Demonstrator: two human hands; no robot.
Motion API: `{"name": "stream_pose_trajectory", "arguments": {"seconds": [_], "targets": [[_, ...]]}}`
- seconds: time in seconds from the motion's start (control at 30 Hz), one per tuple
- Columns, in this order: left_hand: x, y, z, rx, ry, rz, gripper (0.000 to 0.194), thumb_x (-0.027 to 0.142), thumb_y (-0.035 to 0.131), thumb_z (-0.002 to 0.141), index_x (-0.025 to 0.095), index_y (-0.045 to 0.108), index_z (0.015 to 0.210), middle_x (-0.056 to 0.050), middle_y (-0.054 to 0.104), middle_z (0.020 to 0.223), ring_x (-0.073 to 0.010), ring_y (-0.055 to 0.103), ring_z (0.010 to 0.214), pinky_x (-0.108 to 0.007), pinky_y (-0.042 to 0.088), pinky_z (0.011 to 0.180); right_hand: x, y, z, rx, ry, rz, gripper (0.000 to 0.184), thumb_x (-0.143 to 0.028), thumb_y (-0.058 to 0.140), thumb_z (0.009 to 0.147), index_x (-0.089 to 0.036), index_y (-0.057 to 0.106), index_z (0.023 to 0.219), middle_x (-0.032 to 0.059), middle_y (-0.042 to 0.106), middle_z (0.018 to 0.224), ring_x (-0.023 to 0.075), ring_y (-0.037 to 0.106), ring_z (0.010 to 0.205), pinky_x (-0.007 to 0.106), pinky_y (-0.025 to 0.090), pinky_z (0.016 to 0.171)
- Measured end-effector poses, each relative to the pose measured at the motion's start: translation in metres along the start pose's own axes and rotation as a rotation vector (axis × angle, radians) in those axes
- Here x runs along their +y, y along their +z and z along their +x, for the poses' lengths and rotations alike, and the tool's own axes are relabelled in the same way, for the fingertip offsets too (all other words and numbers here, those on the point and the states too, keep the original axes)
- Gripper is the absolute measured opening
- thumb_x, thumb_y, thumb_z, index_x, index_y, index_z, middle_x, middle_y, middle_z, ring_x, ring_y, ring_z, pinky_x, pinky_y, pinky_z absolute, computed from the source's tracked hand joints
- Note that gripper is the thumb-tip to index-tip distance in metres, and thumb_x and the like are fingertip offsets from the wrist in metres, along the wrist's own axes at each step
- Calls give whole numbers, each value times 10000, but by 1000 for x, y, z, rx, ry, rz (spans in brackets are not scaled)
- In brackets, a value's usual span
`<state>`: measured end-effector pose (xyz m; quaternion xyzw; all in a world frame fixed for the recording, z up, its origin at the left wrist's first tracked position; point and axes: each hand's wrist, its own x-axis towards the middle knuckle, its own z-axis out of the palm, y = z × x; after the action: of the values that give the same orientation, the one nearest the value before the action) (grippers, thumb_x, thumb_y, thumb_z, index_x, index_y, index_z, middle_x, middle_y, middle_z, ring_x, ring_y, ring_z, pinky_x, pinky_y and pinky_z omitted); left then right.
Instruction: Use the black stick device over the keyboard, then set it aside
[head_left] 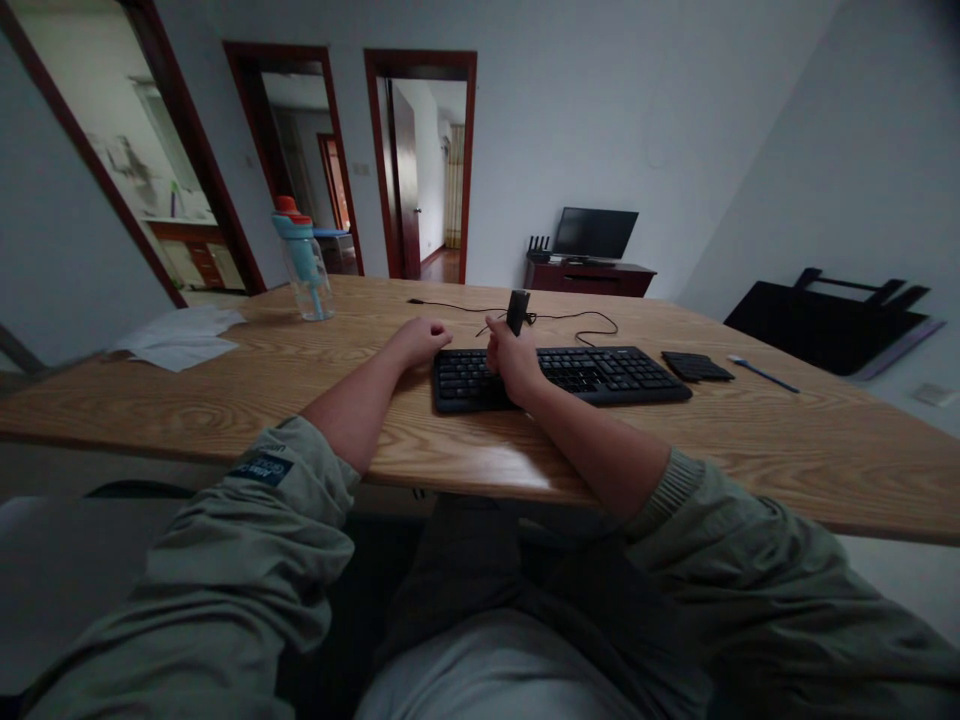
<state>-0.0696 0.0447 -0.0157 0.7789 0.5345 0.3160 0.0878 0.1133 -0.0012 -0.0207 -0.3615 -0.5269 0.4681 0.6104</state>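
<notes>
A black keyboard (622,375) lies on the wooden table in front of me, with a paler patch among its keys right of the middle. My right hand (516,360) is closed around an upright black stick-like handle (517,308) above the keyboard's left half. Its lower end is hidden by the hand, so its kind does not show. My left hand (421,342) rests at the keyboard's upper left corner with fingers curled. Whether something is inside them is hidden. Right of the keyboard lies a flat black cluster that looks like keycaps (696,367).
A blue toothbrush-like brush (765,374) lies on the table (750,440) at right. Behind the keyboard runs a black cable (570,316). At left are white paper sheets (180,340) and a clear bottle (306,265) with a red-and-blue lid. A monitor (596,233) stands beyond.
</notes>
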Motion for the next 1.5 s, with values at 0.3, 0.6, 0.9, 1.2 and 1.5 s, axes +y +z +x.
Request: {"name": "stream_pose_trajectory", "arguments": {"seconds": [0.3, 0.6, 0.9, 1.2, 1.5], "targets": [[8, -1, -2, -65, 77, -22, 289, 378, 555, 824, 154, 688, 700, -26, 635, 653, -165, 520, 637, -290, 337, 590, -18, -58, -2, -154, -182, -519, 385, -525, 608, 847, -190, 564, 663, -9, 527, 615, 133, 472, 607, 252, 394, 571], [23, -6, -7, -148, 73, -87, 303, 386, 634, 791, 134, 766, 893, -64, 736, 820, -176, 603, 725, -280, 436, 654, -35, -83, -15, -392, 32, -538, 267, -421, 619, 887, -182, 626, 771, -21, 532, 518, 104, 452, 406, 218, 313, 369], [57, 0, -22, -398, 298, -120, 368, 458, 693, 791, 180, 773, 1018, -22, 700, 758, -133, 561, 654, -241, 394, 582, -37, -73, -16, -314, 64, -641, 351, -474, 578, 927, -161, 613, 772, 3, 547, 517, 105, 501, 441, 206, 370, 394], [56, -2, -22, -426, 275, -133, 302, 430, 731, 771, 195, 787, 951, 0, 689, 728, -119, 555, 643, -233, 383, 574, -46, -80, -19, -515, -108, -706, 221, -331, 700, 809, -157, 722, 944, 44, 681, 773, 119, 571, 602, 212, 438, 504], [50, 4, -20, -433, 312, -172, 253, 403, 716, 788, 203, 790, 925, -10, 740, 799, -136, 628, 713, -238, 435, 637, -48, -86, -14, -524, -71, -711, 246, -338, 698, 789, -172, 750, 964, 35, 689, 787, 123, 567, 607, 221, 440, 522]]}}
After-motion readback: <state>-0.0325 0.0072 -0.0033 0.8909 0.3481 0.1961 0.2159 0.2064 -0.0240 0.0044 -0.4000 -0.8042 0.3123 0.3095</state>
